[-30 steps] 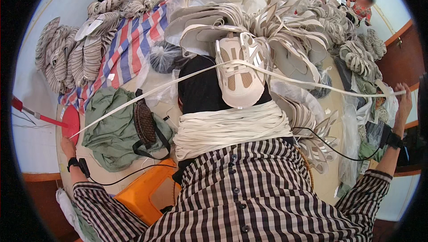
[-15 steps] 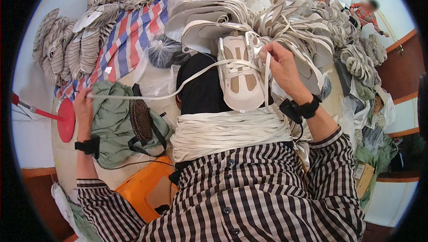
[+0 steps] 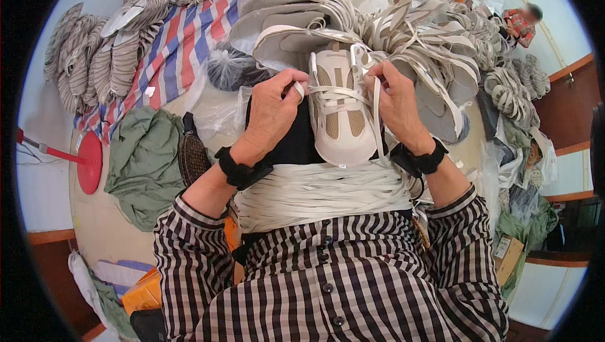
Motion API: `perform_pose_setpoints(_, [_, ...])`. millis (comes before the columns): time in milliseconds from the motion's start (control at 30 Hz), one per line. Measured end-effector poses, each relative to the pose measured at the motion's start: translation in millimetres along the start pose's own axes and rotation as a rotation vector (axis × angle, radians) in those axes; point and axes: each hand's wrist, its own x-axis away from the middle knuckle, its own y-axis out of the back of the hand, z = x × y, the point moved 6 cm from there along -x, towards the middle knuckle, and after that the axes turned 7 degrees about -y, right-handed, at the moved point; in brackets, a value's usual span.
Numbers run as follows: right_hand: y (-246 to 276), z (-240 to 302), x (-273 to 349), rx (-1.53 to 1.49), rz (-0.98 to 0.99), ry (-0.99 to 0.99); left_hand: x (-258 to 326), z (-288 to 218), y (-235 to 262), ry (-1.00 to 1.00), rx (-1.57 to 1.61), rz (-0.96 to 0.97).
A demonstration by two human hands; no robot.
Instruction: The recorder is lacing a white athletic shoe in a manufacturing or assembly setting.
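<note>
Head: shoe (image 3: 343, 112) lengthwise, toe (image 3: 342, 149) toward wearer (image 3: 328, 260)

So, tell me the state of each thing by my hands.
Beige-and-white mesh shoe: partly laced, toe toward you.
Flat cream lace: crossing the shoe, held on both sides.
Left hand: pinching the lace.
Right hand: pinching the lace.
Flat white laces: layered across your front.
Green cloth: crumpled.

no print reads clearly on the shoe tongue (image 3: 338, 62) or carton label (image 3: 502, 247)
</note>
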Motion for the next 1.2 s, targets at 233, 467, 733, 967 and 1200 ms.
perform_pose_setpoints(233, [-1, 23, 4, 0.29, -0.002, 0.285, 4, 35, -7, 0.205, 0.161, 0.048])
perform_pose_setpoints(467, [-6, 21, -6, 0.281, 0.137, 0.209, 2, 28, -13, 0.125, 0.182, 0.027])
perform_pose_setpoints(733, [-7, 16, -3, 0.192, 0.161, 0.08, 8, 19, -12, 0.161, 0.119, 0.031])
perform_pose_setpoints(967, [-7, 14, -3, 0.177, 0.149, 0.064, 8, 5, -13, 0.06, 0.089, 0.053])
perform_pose_setpoints(1200, [-6, 14, -3, 0.239, 0.154, 0.077, 5, -8, -9, 0.033, -0.009, 0.094])
